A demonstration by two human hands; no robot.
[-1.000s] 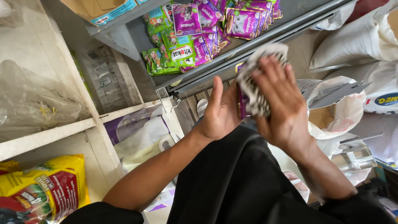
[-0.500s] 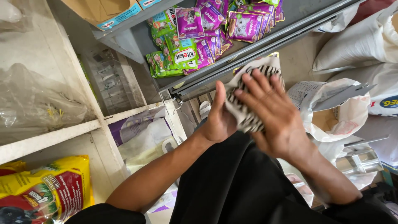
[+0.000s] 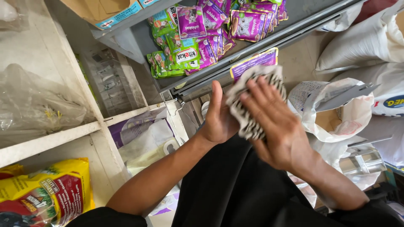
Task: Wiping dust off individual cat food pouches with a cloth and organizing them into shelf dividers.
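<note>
My left hand (image 3: 219, 120) lies palm up under a purple pouch (image 3: 255, 63) with a black-and-white striped cloth (image 3: 246, 113) laid over it. My right hand (image 3: 275, 126) presses flat on the cloth, fingers spread toward the shelf. Both hands hover above my lap in black clothing. Just beyond them, a grey metal shelf (image 3: 269, 40) holds several purple and green pet food pouches (image 3: 210, 29).
White wooden shelving (image 3: 54, 138) stands at left with a yellow pet food bag (image 3: 46, 193) and clear plastic bags (image 3: 38, 109). Open white sacks (image 3: 336, 109) with a metal scoop (image 3: 345, 94) sit at right. A cardboard box (image 3: 105, 10) rests at the top.
My right hand has slid down the cloth toward me, uncovering the purple top of the pouch. The left hand stays under it.
</note>
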